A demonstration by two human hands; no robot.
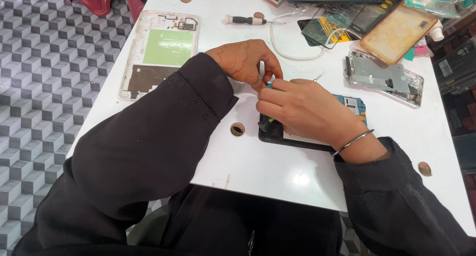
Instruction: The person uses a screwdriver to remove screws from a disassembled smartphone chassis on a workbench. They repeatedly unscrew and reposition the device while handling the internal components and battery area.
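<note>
While both hands meet over the opened black phone (277, 137) near the front edge of the white worktop (258, 171), the work is fine and close. The left hand (243, 61) curls down from above, its fingers (261, 82) pressed together at the tips against the phone's top corner, though whether they pinch a small part there I cannot tell. The right hand (305, 109) lies across the phone, fingers bunched around a thin metal tool (318, 77) whose tip pokes out behind the knuckles (tweezers or a pick, too small to say). A blue circuit board (356, 106) shows just beyond the right wrist, partly covered.

To do this well, I judge the phone should stay flat under the heel of the right hand, with the tool worked in short, light motions so nothing slips. A screwdriver (245, 20) lies well apart at the far side, near a white cable (277, 45). A pink phone frame (158, 52) rests to the left, and another metal frame (384, 77) to the right.
</note>
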